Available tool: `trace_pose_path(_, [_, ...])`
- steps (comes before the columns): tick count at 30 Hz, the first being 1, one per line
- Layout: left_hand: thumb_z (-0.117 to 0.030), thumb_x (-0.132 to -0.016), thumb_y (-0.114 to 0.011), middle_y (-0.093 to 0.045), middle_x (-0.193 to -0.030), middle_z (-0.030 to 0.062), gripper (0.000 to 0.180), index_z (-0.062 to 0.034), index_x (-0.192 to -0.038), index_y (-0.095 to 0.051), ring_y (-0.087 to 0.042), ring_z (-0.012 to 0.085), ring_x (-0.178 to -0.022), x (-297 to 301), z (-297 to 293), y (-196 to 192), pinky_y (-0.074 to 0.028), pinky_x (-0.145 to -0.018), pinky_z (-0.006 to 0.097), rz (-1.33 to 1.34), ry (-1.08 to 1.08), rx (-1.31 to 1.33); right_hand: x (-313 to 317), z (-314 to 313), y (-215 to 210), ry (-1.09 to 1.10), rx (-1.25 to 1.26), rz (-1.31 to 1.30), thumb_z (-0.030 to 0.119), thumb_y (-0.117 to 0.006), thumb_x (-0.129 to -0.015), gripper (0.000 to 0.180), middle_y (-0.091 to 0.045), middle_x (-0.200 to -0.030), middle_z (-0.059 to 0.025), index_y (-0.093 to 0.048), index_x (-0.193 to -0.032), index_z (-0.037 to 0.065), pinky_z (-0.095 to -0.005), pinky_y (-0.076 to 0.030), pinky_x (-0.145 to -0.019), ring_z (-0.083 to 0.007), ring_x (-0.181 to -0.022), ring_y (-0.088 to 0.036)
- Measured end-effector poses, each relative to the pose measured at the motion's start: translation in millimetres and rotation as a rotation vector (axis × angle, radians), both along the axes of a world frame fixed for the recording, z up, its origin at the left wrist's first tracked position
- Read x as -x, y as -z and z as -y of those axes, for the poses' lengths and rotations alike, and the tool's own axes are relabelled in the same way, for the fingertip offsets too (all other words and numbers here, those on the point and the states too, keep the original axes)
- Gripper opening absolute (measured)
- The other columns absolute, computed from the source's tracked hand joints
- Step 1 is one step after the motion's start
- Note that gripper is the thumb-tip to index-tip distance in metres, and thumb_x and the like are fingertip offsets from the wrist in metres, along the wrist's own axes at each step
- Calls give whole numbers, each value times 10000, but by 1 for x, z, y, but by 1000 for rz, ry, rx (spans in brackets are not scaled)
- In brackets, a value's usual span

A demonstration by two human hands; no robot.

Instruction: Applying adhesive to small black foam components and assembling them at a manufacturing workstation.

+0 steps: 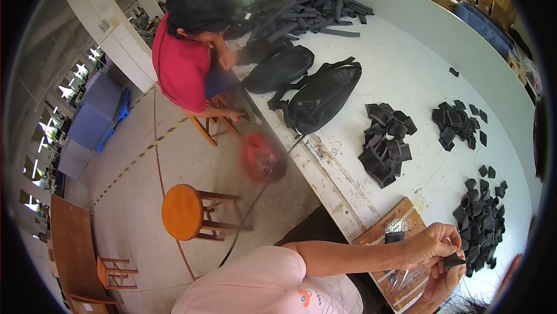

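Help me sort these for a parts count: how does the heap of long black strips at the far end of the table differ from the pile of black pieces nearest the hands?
The long black strips are narrow lengths; the near pile is short squarish pieces. The strips heap is broader and criss-crossed; the near pile is compact. Both are black and lie on the white table.

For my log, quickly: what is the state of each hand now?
Left hand: closed, pinching a small black piece.
Right hand: under the same piece, touching it; grip cannot be told.

a long white worktop (406, 76) runs along a pale wall (441, 18), above a bare concrete floor (145, 163) marked with striped tape. a round orange stool (183, 211) stands by a brown wooden table (72, 250), and daylight comes through windows (69, 91) on the left.
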State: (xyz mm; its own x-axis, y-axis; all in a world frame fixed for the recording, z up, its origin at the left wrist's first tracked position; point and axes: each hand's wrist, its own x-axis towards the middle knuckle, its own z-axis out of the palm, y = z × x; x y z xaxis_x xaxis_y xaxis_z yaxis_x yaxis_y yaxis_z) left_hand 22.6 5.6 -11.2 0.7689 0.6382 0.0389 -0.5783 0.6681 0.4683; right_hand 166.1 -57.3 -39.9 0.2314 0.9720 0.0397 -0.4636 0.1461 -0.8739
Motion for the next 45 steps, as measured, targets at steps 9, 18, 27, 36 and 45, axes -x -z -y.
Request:
trace_pose_path(9, [-93, -850, -527, -542, -700, 60, 116, 0, -890, -470, -538, 99, -503, -1, -2, 5, -460, -418, 199, -3, 6, -26, -3, -1, 5, 7, 8, -21, 199, -628, -798, 221, -441, -676, 27, -510, -883, 32, -104, -292, -390, -13, -482, -377])
trace_pose_path(18, [-96, -842, -542, -544, -707, 50, 110, -5, -865, -484, -522, 80, -501, -1, -2, 7, -435, -410, 179, -4, 3, -47, 2, -1, 2, 87, 48, 2, 207, -630, -797, 220, -419, -661, 42, -505, -876, 43, -99, -290, -395, -2, -485, -364])
trace_pose_path(27, [-107, -836, -559, -529, -679, 28, 116, -16, -859, -491, -448, 39, -456, -2, -3, 8, -336, -363, 153, -16, 12, -53, 4, -2, 0, 71, 50, -30, 204, -617, -809, 206, -426, -660, 43, -505, -869, 43, -96, -300, -400, 0, -486, -365])
trace_pose_path(36, [-105, -835, -552, -541, -663, 47, 131, -5, -868, -475, -513, 76, -460, 1, -1, 2, -413, -373, 171, -19, 2, -23, -1, -2, 0, 40, 36, 5, 194, -616, -809, 194, -426, -648, 42, -510, -868, 42, -102, -288, -387, 2, -478, -361])
trace_pose_path(45, [-95, -836, -543, -533, -640, 36, 109, -12, -856, -475, -429, 37, -383, 4, 0, -5, -340, -334, 146, -24, 21, -33, 0, 0, -4, 33, 18, 12, 203, -608, -816, 192, -405, -618, 52, -514, -865, 44, -107, -272, -375, 4, -471, -351])
